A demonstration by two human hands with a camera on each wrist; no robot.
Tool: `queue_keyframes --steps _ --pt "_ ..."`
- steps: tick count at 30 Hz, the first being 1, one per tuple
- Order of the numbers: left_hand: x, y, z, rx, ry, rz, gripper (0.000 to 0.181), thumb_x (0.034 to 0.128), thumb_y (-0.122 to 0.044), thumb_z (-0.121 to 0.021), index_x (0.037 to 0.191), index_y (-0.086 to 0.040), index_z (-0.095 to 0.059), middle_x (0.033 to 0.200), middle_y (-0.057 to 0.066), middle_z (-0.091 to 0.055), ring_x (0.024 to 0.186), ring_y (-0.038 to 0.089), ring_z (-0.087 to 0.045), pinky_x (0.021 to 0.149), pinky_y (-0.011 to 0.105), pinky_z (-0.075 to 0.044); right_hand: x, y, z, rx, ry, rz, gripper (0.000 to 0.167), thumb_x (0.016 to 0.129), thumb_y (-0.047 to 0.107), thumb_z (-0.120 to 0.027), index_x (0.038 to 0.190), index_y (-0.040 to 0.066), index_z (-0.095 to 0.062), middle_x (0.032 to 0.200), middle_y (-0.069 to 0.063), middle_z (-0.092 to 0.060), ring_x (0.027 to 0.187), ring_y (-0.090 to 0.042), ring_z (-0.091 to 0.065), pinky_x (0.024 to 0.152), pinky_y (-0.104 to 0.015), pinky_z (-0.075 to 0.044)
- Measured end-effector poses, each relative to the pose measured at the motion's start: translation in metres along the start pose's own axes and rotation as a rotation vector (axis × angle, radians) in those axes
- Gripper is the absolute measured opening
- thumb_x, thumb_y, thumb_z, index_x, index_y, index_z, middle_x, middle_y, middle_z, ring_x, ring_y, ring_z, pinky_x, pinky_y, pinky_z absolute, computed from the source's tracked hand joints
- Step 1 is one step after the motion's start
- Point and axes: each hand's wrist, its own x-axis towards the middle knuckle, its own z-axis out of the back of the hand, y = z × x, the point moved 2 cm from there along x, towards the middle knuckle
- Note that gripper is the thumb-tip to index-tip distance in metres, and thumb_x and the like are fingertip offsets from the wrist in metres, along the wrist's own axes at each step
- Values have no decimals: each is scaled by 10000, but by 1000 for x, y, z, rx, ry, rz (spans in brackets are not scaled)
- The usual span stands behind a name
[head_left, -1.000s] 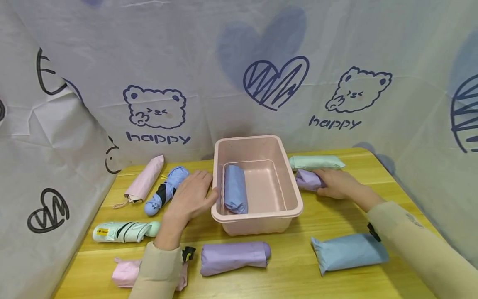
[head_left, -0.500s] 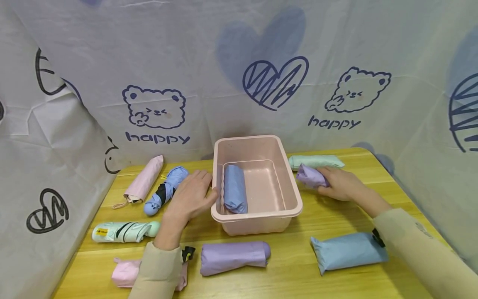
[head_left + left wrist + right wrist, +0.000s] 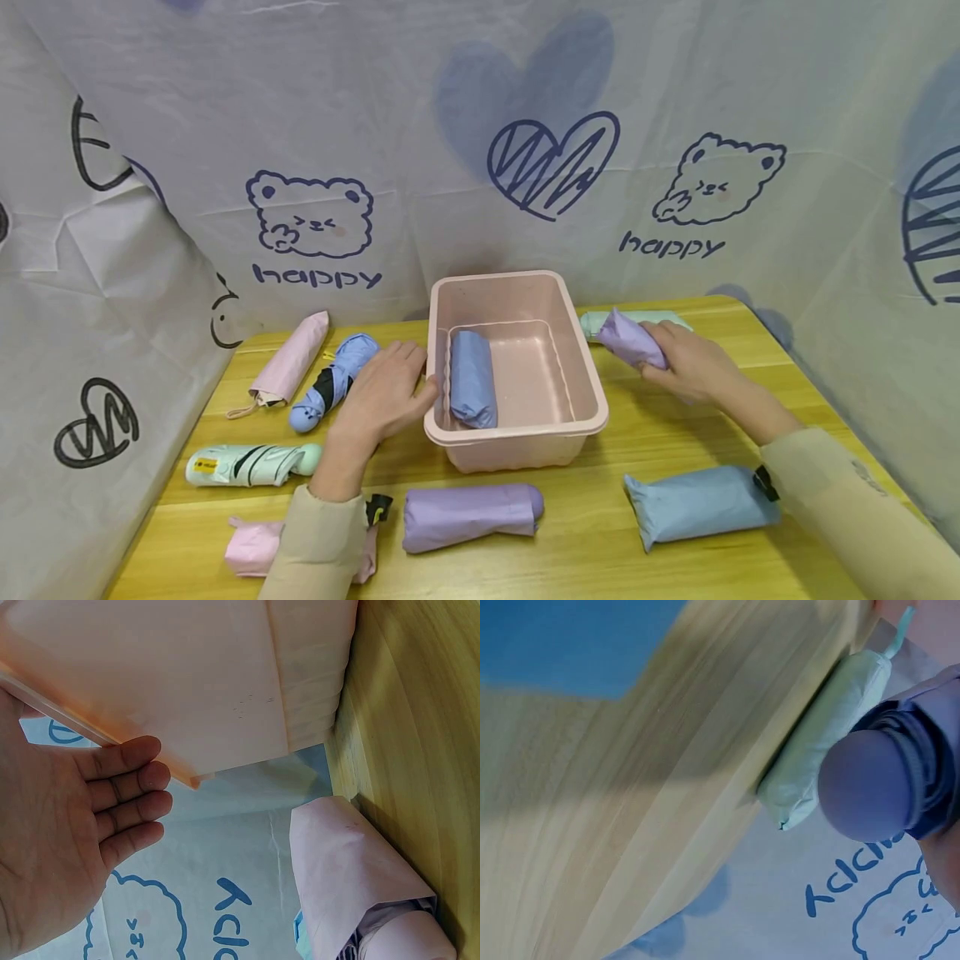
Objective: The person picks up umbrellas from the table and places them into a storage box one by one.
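My right hand [image 3: 693,362] grips a folded purple umbrella [image 3: 632,337] just right of the bin, its far end tilted up. In the right wrist view that umbrella's round purple knob [image 3: 866,786] shows, while most of the hand is out of sight. My left hand [image 3: 390,387] rests against the left rim of a pink plastic bin [image 3: 517,435]. Its fingers [image 3: 135,802] lie relaxed along the rim in the left wrist view. Inside the bin, a folded blue umbrella [image 3: 472,379] lies along the left wall.
Around the bin lie a mint umbrella [image 3: 660,317], a light blue one [image 3: 705,504], a second purple one [image 3: 468,518], a pale green one [image 3: 247,465], a blue one [image 3: 337,379] and pink ones [image 3: 292,358]. A printed cloth [image 3: 450,233] hangs behind the table.
My right hand has lifted the purple umbrella off the table and tilted its far end upward, now covering part of the mint one. The left hand and the bin have stayed put.
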Motion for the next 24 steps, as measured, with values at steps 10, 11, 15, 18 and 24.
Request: queue_keyframes --steps 10,11,15,18,24 --pt "0 -1 1 -1 9 7 311 929 -329 -467 1006 -65 -613 1020 81 -616 1008 293 -564 930 456 -480 1 9 14 58 -83 20 588 915 267 -656 1395 -32 -497 1208 -213 -632 986 -348 -626 842 -557 -546" --pt "0 -2 2 -3 10 8 310 929 -330 -467 1004 -66 -612 1016 79 -614 1004 292 -562 925 453 -479 1 11 16 64 -90 21 585 913 263 -656 1392 -34 -497 1216 -219 -631 995 -355 -629 850 -563 -545" --pt "0 -1 1 -5 11 9 319 932 -335 -462 1001 -64 -614 1009 76 -606 998 289 -558 919 447 -476 3 16 23 73 -107 27 577 918 259 -661 1384 -38 -495 1205 -226 -631 998 -364 -626 858 -572 -540" --pt "0 -1 1 -4 7 6 323 932 -333 -460 1000 -61 -619 1009 73 -608 996 286 -559 922 445 -476 6 22 29 83 -112 33 591 927 258 -660 1411 -31 -480 1210 -221 -624 1006 -360 -619 861 -576 -538" --pt "-1 -1 1 -5 5 5 322 931 -330 -461 999 -59 -619 1005 72 -607 992 283 -558 921 443 -476 11 38 41 82 -114 30 559 945 285 -655 1395 -3 -489 1174 -184 -623 968 -330 -609 803 -541 -543"
